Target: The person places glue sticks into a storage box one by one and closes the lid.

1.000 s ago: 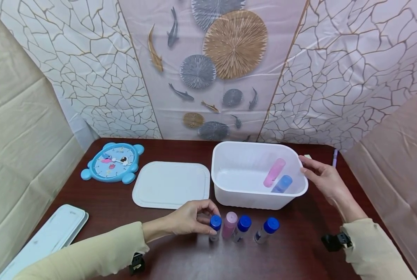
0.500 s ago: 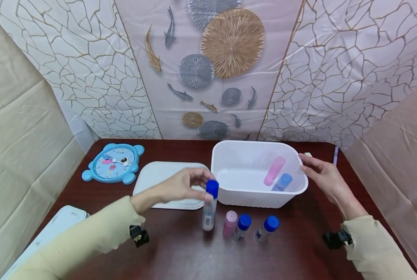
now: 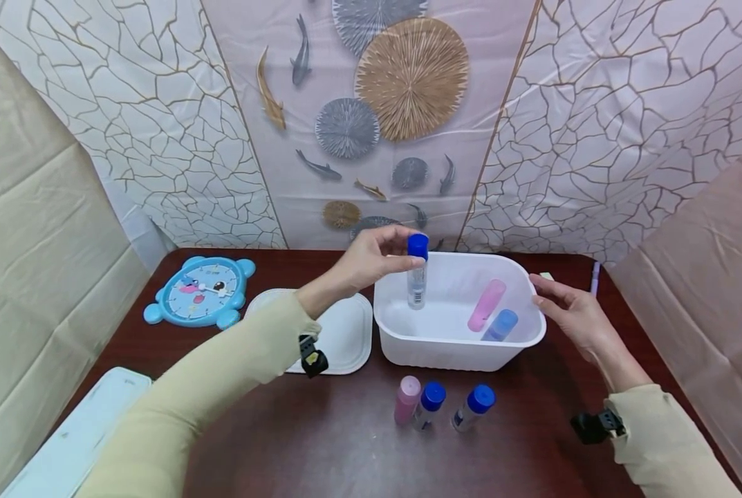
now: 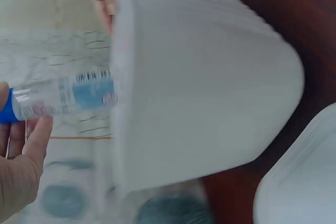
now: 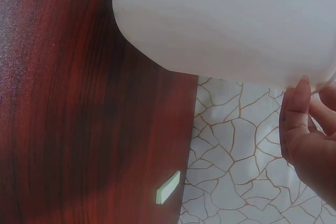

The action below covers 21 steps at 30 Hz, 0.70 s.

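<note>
My left hand (image 3: 377, 259) pinches a clear glue stick (image 3: 417, 283) by its blue cap. The glue stick hangs upright over the left part of a white plastic bin (image 3: 448, 354); in the left wrist view its lower end overlaps the bin's rim. Inside the bin lie a pink glue stick (image 3: 487, 305) and a blue-capped glue stick (image 3: 500, 325). My right hand (image 3: 572, 311) touches the bin's right rim with its fingertips, fingers mostly extended. In front of the bin stand a pink glue stick (image 3: 407, 401) and two blue-capped glue sticks, the rightmost glue stick (image 3: 472, 409) apart from the others.
A white lid (image 3: 342, 335) lies left of the bin, partly hidden by my left arm. Beyond it is a blue bear-shaped clock (image 3: 199, 292). A long pale box (image 3: 78, 436) lies at the left table edge. A purple pen (image 3: 595, 278) and a pale green block (image 5: 168, 187) lie far right.
My left hand has lifted the blue-capped glue stick from the front row on the table and carried it up, back and right over the bin. My right hand stays at the rim.
</note>
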Tool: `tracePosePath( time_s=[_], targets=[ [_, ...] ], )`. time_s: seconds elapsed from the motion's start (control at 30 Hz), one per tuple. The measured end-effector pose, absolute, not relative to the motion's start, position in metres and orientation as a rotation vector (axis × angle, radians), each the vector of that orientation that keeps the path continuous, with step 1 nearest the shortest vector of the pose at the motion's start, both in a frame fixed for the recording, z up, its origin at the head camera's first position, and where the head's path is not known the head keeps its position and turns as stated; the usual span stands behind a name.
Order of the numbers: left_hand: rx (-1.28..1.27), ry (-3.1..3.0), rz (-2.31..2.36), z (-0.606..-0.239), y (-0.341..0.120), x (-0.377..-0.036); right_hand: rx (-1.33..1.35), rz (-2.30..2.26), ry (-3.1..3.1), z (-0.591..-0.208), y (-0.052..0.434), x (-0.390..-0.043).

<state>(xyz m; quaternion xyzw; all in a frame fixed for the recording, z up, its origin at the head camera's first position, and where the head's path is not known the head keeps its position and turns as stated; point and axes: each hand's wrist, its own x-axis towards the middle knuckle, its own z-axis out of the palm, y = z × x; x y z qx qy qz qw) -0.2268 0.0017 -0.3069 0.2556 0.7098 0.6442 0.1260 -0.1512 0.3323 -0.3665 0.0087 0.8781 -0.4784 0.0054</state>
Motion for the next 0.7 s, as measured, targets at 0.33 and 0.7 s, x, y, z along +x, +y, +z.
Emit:
tracePosePath(
  time_s=[0.33,0.7],
  targets=[
    [0.591,2.16,1.75,-0.358,0.05,-0.246,0.039,-1.481,2.744,-0.369,0.332,-0.152],
    [0.584,2.26,1.598,-0.368,0.086,-0.251,0.062,-1.459,2.755,-0.367,0.334,-0.151]
  ],
)
